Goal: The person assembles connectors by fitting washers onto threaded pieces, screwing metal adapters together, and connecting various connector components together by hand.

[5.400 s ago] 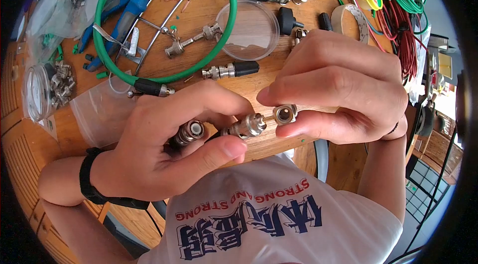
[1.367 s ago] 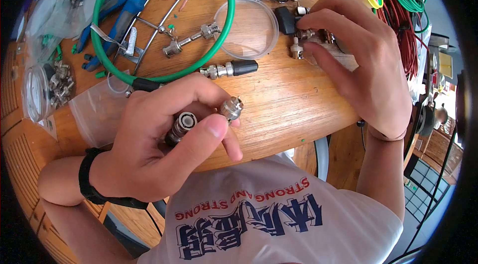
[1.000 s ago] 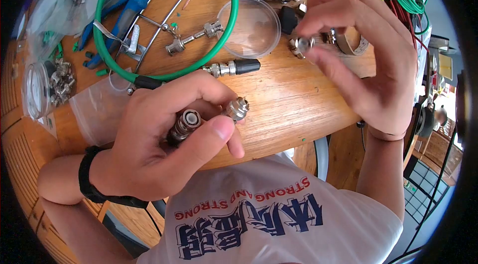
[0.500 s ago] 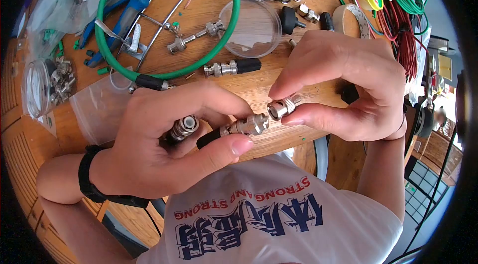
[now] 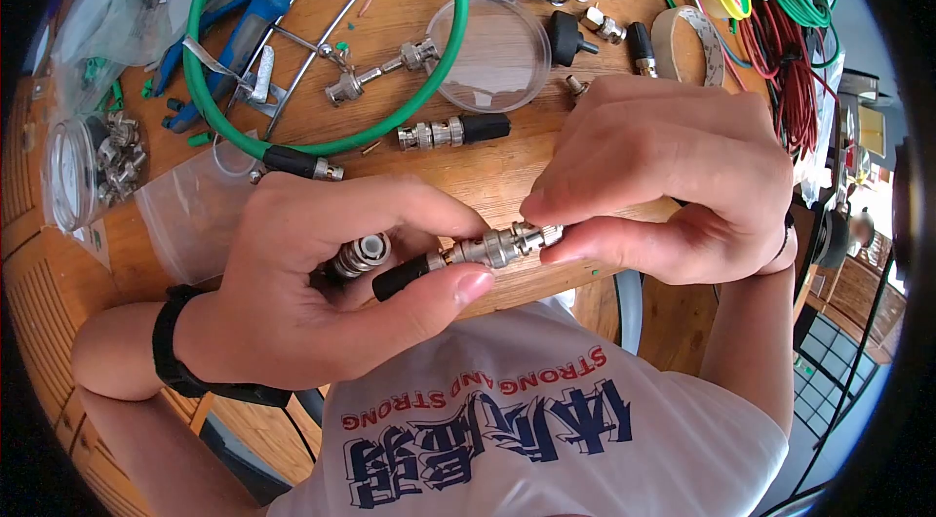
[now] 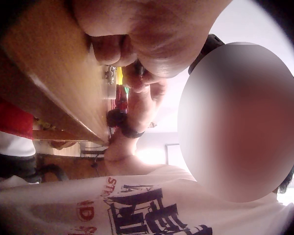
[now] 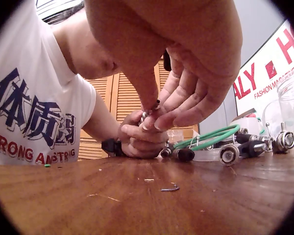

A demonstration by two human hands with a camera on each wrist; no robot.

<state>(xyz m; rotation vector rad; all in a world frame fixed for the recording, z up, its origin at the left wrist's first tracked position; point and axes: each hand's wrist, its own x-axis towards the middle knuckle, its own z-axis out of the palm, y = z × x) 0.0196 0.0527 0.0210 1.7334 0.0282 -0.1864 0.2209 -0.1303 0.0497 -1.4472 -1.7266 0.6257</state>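
In the head view my left hand grips a silver BNC connector with a black boot between thumb and forefinger. A second BNC connector sits held in the same palm, its round white-lined end facing up. My right hand pinches a small silver BNC connector by thumb and forefinger. The two pinched connectors meet end to end in line, and fingertips cover part of the joint. Seen from the right wrist, both hands come together just above the tabletop.
Beyond the hands lie a black-booted connector, a looped green cable, a clear round lid and a tape roll. Blue-handled pliers rest on a wire rack at left, near a jar of connectors.
My right hand has set down a square-bodied fitting among the parts at the back right, picked up the small BNC connector, and brought it against the left hand's connector.
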